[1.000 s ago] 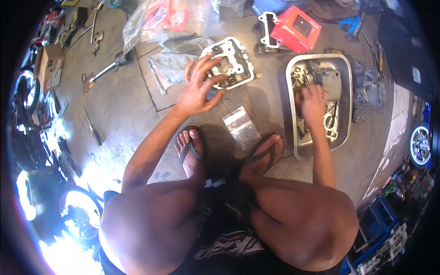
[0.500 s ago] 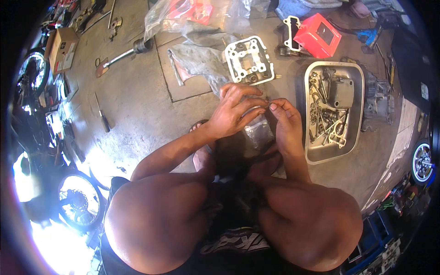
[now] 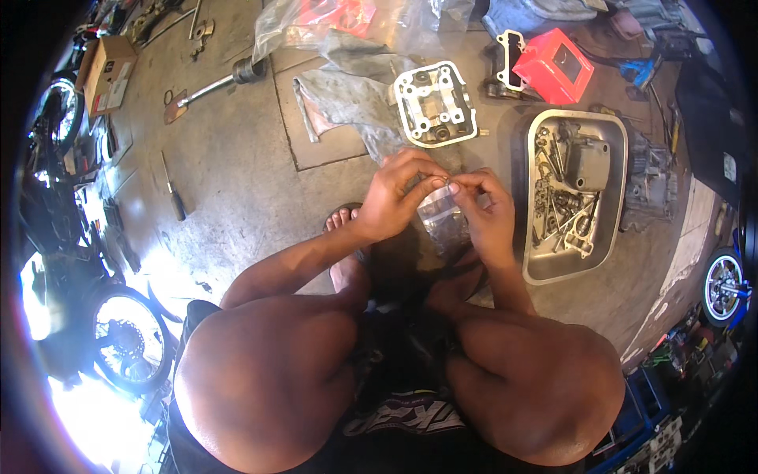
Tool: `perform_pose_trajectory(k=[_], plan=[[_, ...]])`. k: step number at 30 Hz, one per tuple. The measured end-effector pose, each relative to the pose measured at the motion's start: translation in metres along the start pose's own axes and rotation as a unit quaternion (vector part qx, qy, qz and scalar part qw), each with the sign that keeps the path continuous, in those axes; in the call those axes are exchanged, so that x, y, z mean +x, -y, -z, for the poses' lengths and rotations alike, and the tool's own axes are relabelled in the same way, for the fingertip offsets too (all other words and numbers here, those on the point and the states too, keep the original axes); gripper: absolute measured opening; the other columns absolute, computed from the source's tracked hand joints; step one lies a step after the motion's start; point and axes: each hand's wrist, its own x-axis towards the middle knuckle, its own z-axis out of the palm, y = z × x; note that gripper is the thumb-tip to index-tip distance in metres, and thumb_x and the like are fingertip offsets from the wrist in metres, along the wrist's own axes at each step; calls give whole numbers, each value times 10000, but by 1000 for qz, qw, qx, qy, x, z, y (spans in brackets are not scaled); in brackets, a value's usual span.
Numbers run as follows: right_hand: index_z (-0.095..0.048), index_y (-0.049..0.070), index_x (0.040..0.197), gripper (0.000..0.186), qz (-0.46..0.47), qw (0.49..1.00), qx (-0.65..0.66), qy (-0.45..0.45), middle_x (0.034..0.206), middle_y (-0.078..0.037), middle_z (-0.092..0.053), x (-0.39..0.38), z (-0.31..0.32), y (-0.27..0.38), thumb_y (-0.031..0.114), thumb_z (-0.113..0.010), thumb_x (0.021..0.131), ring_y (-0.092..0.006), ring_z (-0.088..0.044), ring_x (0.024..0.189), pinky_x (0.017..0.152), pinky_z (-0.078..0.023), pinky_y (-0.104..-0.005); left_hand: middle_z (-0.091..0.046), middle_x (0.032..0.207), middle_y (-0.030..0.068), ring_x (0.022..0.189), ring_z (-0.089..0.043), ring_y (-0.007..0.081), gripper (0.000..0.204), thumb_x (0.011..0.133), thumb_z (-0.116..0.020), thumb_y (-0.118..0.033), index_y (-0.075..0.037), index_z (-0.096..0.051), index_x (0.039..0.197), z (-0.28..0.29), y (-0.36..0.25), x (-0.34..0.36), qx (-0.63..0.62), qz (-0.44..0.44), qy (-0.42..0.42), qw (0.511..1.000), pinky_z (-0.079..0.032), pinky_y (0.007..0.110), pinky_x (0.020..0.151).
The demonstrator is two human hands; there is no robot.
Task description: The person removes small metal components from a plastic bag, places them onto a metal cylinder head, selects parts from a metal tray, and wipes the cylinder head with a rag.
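Observation:
Between my knees, my left hand and my right hand meet fingertip to fingertip. Both pinch at the same spot, on something too small and too covered by the fingers to name. Below them a clear plastic bag shows, partly hidden behind my right hand. Just beyond my fingers lies a metal engine cylinder head with a pale rim. To the right stands a rectangular metal tray holding bolts, small engine parts and a grey metal cover.
A grey rag lies left of the cylinder head. Farther left are a piston on its rod and a screwdriver. A red box sits at the far right beside a gasket. Motorcycle wheels stand at the left.
My left fingers have closed in from a looser spread to a pinch against the right fingertips. My right hand has shifted slightly left.

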Motion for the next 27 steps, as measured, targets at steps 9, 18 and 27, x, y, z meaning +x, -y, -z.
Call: perform_pose_trajectory(k=[9,18,27], plan=[[-781,169,1015,269,309,890,-331,-58,869,21,-613,15,2,-19,119,-841,758,-191,-593,864,860,-371,-366,-704,946,70,882,-612,109,197,980,-697,-152,3,-728,1097,-20,6,-17,-201,254,-57,944,-484,267,778],[-768,167,967,274,333,870,-354,-82,870,28,-618,22,-3,-30,90,-849,717,-187,-602,867,873,-371,-363,-727,959,49,857,-619,88,229,975,-703,-179,15,-733,1094,-13,9,-3,-281,335,-35,899,-493,247,757],[-784,157,968,245,339,863,-366,-79,889,28,-630,53,3,-39,106,-844,735,-186,-606,888,895,-369,-361,-670,925,37,822,-593,138,162,891,-763,-123,-52,-741,1035,1,13,11,-19,182,-85,979,-468,287,704]])
